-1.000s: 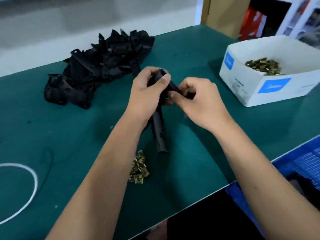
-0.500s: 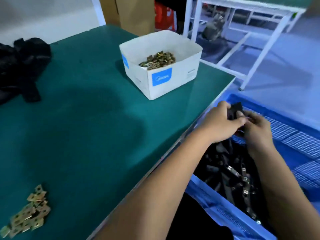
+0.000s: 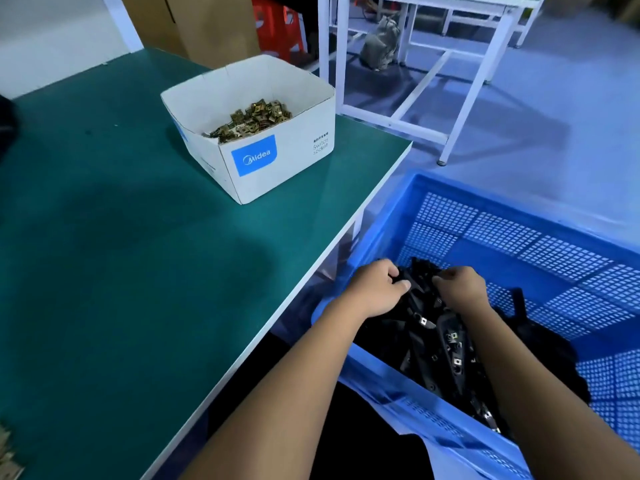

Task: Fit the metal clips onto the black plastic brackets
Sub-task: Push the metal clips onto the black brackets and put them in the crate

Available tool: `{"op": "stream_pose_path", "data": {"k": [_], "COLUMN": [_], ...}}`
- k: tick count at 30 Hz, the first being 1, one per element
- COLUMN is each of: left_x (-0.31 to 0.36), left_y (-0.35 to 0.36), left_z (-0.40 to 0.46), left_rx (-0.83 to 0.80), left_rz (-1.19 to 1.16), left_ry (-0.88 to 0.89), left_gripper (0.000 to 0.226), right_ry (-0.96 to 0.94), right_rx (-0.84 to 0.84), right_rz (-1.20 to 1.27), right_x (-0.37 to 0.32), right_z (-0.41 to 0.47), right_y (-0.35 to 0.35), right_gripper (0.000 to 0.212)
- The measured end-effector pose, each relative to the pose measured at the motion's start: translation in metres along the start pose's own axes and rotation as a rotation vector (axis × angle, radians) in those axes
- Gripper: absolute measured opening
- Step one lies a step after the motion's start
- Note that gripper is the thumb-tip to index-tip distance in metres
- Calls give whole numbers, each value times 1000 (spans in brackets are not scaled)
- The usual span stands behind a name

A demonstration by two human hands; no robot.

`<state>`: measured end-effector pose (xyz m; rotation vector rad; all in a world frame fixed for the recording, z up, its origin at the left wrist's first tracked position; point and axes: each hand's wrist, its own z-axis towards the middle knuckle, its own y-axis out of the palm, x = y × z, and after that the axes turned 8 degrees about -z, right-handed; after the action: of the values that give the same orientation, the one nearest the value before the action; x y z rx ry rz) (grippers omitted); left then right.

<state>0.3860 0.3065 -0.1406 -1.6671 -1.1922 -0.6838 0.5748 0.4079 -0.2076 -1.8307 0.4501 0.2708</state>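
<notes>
Both hands are down inside a blue plastic crate (image 3: 491,216) beside the table. My left hand (image 3: 375,289) and my right hand (image 3: 460,289) each grip an end of a black plastic bracket (image 3: 420,282) with curled fingers, just above a heap of finished black brackets (image 3: 446,344) that carry shiny metal clips. A white cardboard box (image 3: 277,161) on the green table holds a pile of brass-coloured metal clips (image 3: 252,121). A few loose clips (image 3: 7,459) show at the bottom left edge of the table.
The green table (image 3: 121,254) ends in a white edge running diagonally past my left forearm. A white metal table frame (image 3: 464,98) stands on the blue-grey floor behind the crate. A brown cardboard box (image 3: 201,22) and a red stool are further back.
The view swung right from the table to the crate. Both hands carried the bracket off the table and have lowered it deeper into the crate, onto the heap.
</notes>
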Motion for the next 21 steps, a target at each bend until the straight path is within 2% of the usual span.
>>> {"op": "stream_pose_path", "data": {"k": [4,6,8,11,13,15,18,21], "left_x": [26,42,55,66,70,66,51,21], "left_y": [-23,-36,-47,-66,-86,-112,-156,-199], "left_z": [-11,-19,-30,-50,-67,-83,-110,-141], "left_rx": [147,209,171,217,306,402,573,731], "left_rz": [-32,-128,-260,-211,-226,-300,-332,-328], "left_ry": [175,267,332,486,554,577,575,542], "left_gripper": [25,16,12,11,12,10,11,12], "right_ry": [-70,-177,-304,-473,-571,-693,-896,-1056], "right_rx": [128,188,222,262,311,394,475,339], "right_rz": [28,77,104,90,74,75,121,73], "right_x": [-39,-67,-95,-138,-165,-187,-224,-274], "right_z": [-16,-30,-47,-80,-102,-122,-157,-191], "right_y": [-20,-33,-46,-65,-74,-75,-66,-43], "right_gripper": [18,16,14,26,23,18,23,24]}}
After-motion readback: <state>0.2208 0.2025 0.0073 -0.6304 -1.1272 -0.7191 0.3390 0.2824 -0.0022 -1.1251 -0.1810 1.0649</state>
